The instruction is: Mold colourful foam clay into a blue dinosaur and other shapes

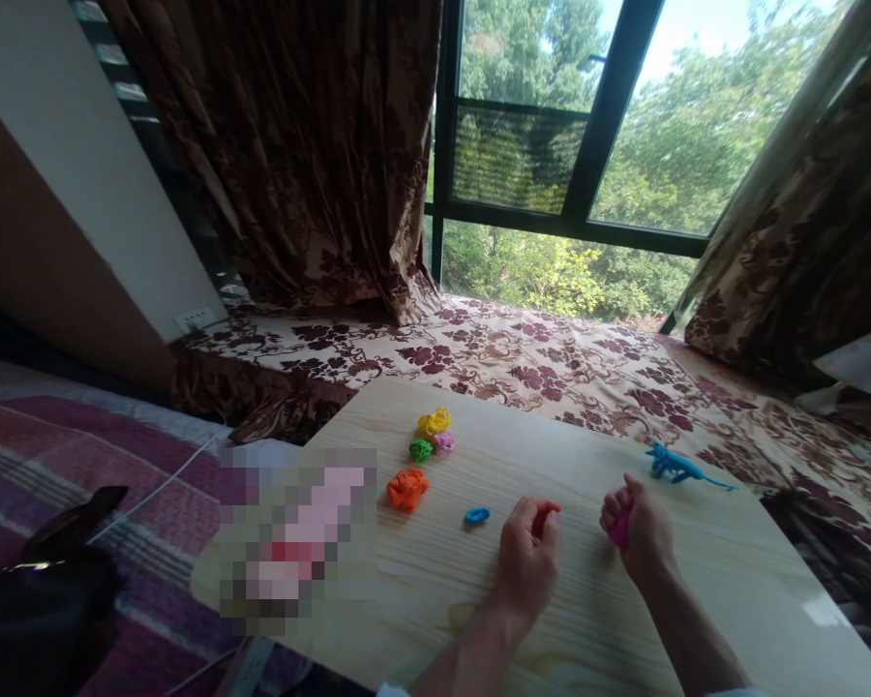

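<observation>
My right hand (645, 532) is closed around a bright pink lump (619, 528), part of which shows between the fingers. Beside it, my left hand (529, 552) has its fingers curled in; anything inside is hidden. A small blue ring-shaped piece (477, 516) lies on the table just left of my left hand. Farther left sits a crumpled orange lump (407, 491). Behind that, a yellow stringy bundle (434, 422), a green textured ball (420, 450) and a light pink ball (443, 442) are grouped together. Beyond my right hand stands a blue long-tailed animal figure (675, 466).
The pale wooden table (552, 465) meets a flower-patterned window seat (494, 353) at its far side. A blurred-out pinkish object (312, 532) lies at the table's left edge. A dark bag (50, 600) and a white cable rest on the striped bed (145, 523).
</observation>
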Motion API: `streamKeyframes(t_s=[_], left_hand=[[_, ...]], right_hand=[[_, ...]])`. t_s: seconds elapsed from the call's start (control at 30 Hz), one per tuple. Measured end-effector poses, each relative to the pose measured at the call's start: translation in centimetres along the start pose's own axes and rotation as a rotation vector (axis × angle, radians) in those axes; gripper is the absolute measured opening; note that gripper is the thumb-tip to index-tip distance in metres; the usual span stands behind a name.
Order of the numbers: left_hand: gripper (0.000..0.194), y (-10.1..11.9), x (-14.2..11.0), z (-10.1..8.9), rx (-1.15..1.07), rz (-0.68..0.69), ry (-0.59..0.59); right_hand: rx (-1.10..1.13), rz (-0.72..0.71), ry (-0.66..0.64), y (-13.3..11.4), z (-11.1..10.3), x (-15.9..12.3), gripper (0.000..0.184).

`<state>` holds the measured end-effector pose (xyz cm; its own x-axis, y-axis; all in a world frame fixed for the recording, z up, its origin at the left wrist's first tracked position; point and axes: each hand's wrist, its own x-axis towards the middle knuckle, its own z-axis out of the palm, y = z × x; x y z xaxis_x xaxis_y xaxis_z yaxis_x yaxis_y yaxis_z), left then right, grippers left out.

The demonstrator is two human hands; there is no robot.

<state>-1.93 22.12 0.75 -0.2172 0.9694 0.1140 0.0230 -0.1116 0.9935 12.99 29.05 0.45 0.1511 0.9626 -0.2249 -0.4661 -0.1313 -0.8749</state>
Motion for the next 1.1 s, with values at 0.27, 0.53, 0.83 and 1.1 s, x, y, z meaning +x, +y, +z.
streamKeyframes(t_s=[0.27,0.53,0.83,1.1], left_hand=[[0.018,0.0,0.0,-0.1,0.007,0.006,0.000],[0.020,-0.4,0.0,-0.1,0.019,0.020,-0.029],[0.020,-0.7,0.0,-0.1,0.044,0.040,-0.045],[0.021,-0.7,-0.1,-0.1,0.049,0.048,-0.047]], right_hand=[[0.003,0.114,-0.090,0.8,1.6,-0.7,0.026],[0.067,0.123,-0.083,-1.1,-0.1,0.2,0.031],[0.099,0.151,-0.087,-0.7,-0.6,0.4,0.018],[0.064,0.031,-0.072,0.6,0.7,-0.6,0.035]])
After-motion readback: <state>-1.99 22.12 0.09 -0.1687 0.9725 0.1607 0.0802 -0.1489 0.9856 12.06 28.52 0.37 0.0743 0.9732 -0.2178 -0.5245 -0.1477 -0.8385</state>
